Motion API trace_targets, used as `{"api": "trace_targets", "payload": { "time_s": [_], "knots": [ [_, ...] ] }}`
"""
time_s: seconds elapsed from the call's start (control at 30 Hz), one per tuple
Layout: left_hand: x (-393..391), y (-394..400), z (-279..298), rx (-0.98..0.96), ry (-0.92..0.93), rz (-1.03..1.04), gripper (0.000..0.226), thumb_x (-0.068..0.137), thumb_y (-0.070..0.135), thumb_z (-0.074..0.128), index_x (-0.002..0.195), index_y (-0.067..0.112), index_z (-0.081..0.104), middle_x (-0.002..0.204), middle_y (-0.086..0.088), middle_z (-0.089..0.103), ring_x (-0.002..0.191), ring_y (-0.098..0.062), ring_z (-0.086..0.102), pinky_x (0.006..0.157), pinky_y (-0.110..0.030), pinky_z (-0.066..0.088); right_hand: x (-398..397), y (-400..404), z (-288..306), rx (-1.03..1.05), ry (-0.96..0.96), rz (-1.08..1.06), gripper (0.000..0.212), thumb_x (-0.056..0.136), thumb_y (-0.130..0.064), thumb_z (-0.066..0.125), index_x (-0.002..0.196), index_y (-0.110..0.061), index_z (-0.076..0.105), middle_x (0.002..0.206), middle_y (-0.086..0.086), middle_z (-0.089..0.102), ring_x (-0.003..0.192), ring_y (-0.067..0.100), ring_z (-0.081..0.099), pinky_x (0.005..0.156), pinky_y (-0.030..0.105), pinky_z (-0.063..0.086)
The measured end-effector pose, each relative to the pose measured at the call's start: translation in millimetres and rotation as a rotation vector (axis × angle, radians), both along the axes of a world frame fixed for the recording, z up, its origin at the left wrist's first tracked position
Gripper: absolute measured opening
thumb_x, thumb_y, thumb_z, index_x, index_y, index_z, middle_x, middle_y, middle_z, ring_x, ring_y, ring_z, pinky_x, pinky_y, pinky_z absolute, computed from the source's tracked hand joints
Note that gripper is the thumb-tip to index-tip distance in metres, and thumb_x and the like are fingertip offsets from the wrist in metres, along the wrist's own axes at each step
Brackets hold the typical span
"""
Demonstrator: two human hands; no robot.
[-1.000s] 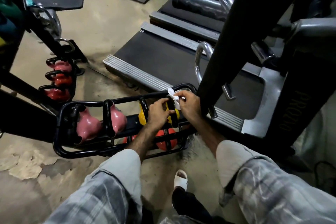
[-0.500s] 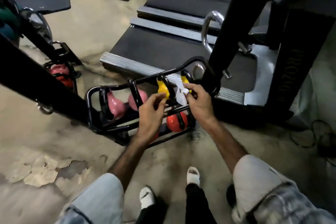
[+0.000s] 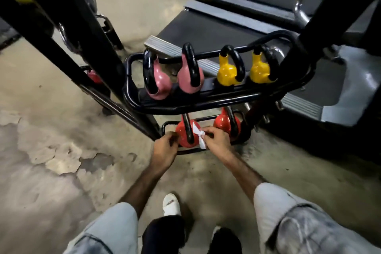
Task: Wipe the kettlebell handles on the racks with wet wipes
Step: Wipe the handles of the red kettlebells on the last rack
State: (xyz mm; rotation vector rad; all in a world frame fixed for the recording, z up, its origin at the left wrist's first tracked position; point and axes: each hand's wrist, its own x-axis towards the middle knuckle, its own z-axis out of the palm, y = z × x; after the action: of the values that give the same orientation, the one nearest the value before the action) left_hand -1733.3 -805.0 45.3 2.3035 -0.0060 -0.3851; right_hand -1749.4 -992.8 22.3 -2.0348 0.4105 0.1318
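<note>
Right hand (image 3: 216, 142) pinches wipe (image 3: 199, 137) beside red kettlebell (image 3: 184, 133).

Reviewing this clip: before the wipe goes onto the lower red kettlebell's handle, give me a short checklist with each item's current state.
1. Wet wipe in grip: ok, the right hand pinches it.
2. Wipe at the target: ok, it hangs beside the black handle of the left red kettlebell on the lower rack.
3. Wipe wrapped on the handle: not ok, it sits beside the handle, not around it.
4. Left hand steadying: cannot tell, it is at the bell's left side, but contact is blurred.
5. Wipe still moist: cannot tell.
</note>
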Motion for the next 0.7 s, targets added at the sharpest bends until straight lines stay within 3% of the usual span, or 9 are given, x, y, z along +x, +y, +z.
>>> {"api": "trace_targets", "payload": {
  "time_s": [0.17,0.23,0.3,0.33,0.4,0.5,0.6,0.7],
  "knots": [
    [56,0,-122,-0.001,-0.094,-0.047,0.038,0.077,0.023,0.051,0.109,0.013,0.068,0.104,-0.009,0.072,0.097,-0.026,0.068,0.086,-0.036,0.054,50,10,-143,-0.009,-0.152,-0.007,0.016,0.088,-0.013,0.065,0.100,-0.019,0.074,0.085,-0.015,0.068,0.081,0.005,0.062,0.075,0.026,0.050],
    [78,-3,-169,0.000,-0.146,-0.070,0.039,0.076,0.022,0.043,0.105,0.013,0.069,0.105,-0.009,0.072,0.095,-0.021,0.068,0.085,-0.033,0.054,64,8,-192,-0.080,-0.215,0.003,0.017,0.087,-0.017,0.066,0.101,-0.023,0.075,0.092,-0.010,0.071,0.083,0.003,0.063,0.078,0.022,0.053],
    [97,-8,-215,-0.077,-0.181,-0.072,0.030,0.083,0.015,0.046,0.100,0.028,0.066,0.107,-0.007,0.071,0.094,-0.018,0.068,0.085,-0.033,0.054,79,5,-245,-0.121,-0.269,-0.011,0.019,0.085,-0.018,0.067,0.098,-0.028,0.076,0.097,-0.004,0.072,0.086,0.006,0.064,0.081,0.028,0.054],
    [108,-10,-239,-0.097,-0.221,-0.073,0.031,0.087,0.011,0.047,0.100,0.033,0.065,0.108,-0.006,0.071,0.095,-0.019,0.068,0.086,-0.035,0.055,85,4,-265,-0.143,-0.283,-0.022,0.019,0.085,-0.018,0.068,0.098,-0.029,0.076,0.098,-0.003,0.071,0.087,0.008,0.065,0.082,0.030,0.054],
    [123,-16,-278,-0.053,-0.283,-0.082,0.034,0.090,0.007,0.047,0.109,0.027,0.066,0.106,-0.011,0.071,0.093,-0.028,0.067,0.085,-0.035,0.053,94,3,-302,-0.177,-0.309,-0.035,0.018,0.086,-0.022,0.068,0.100,-0.029,0.076,0.100,-0.003,0.071,0.089,0.011,0.066,0.083,0.030,0.054],
    [127,-24,-312,-0.043,-0.307,-0.088,0.037,0.092,0.005,0.044,0.121,0.017,0.064,0.107,-0.018,0.069,0.096,-0.034,0.063,0.081,-0.034,0.048,97,9,-333,-0.136,-0.380,0.012,0.019,0.089,-0.024,0.066,0.106,-0.027,0.075,0.103,-0.003,0.073,0.091,0.011,0.066,0.083,0.025,0.053],
    [123,-24,-331,-0.152,-0.296,-0.099,0.038,0.088,-0.002,0.049,0.119,0.013,0.064,0.110,-0.007,0.069,0.100,-0.025,0.065,0.092,-0.033,0.052,92,15,-343,-0.114,-0.443,0.063,0.022,0.090,-0.017,0.064,0.108,-0.022,0.075,0.108,-0.003,0.073,0.098,0.007,0.064,0.078,0.003,0.042],
    [123,-24,-342,-0.164,-0.286,-0.103,0.044,0.079,-0.013,0.056,0.117,0.008,0.064,0.106,0.000,0.067,0.095,-0.015,0.065,0.075,-0.008,0.048,93,16,-352,-0.087,-0.526,0.051,0.020,0.087,-0.014,0.069,0.105,-0.019,0.077,0.106,-0.002,0.073,0.099,0.009,0.065,0.083,0.008,0.043]
  ]
}}
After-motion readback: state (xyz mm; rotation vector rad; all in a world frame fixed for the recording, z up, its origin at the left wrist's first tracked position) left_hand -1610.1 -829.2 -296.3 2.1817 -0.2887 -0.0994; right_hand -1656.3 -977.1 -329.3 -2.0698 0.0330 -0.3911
